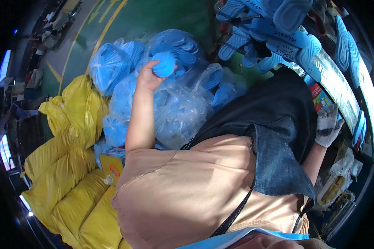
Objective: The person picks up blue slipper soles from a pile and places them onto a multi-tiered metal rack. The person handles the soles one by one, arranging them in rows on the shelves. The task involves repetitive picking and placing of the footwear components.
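My bare left hand point(150, 76) reaches out at the upper left, fingers wrapped round blue insoles point(164, 64). Only their rounded end shows, so I cannot tell how many it holds. Just beyond and below it lie clear plastic bags point(176, 114) packed with similar blue insoles. My right hand point(328, 125), in a white knitted glove with grey fingers, is beside the bench edge at the right. Its fingers are spread and nothing shows in them. More blue insoles point(286, 39), some with handwriting, lie on the bench at the upper right.
Stuffed yellow sacks point(72, 166) are piled on the left, next to a yellow container point(112, 166). A pale metal bench surface point(334, 83) curves along the right, with insoles leaning at its far side. The green floor point(153, 16) carries yellow lines.
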Motion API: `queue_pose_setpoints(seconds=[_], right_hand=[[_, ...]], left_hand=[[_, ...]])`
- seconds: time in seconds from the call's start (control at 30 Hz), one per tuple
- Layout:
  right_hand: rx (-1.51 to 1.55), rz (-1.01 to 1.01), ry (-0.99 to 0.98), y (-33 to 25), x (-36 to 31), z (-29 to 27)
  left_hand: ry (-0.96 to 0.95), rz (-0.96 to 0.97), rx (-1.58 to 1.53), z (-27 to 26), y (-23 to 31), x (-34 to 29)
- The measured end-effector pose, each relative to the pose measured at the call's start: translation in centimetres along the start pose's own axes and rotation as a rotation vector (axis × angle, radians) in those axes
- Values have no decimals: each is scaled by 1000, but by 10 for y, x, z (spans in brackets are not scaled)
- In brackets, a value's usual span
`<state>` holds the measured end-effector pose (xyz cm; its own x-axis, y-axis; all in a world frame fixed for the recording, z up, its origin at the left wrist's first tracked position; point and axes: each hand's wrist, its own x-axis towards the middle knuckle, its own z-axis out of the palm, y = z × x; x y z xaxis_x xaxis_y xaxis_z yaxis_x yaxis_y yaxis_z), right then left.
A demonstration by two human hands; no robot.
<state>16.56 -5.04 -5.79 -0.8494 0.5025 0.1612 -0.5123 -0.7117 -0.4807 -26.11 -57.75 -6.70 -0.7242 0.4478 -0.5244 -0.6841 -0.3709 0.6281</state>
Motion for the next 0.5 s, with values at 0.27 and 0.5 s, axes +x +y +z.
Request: queue_pose_setpoints(seconds=[0.27, 0.5], right_hand=[[-489, 638, -250, 72, -6, 130], [-231, 469, 329, 114, -31, 172]], left_hand=[[-582, -85, 184, 150, -65, -115], [-958, 116, 647, 213, -153, -129]])
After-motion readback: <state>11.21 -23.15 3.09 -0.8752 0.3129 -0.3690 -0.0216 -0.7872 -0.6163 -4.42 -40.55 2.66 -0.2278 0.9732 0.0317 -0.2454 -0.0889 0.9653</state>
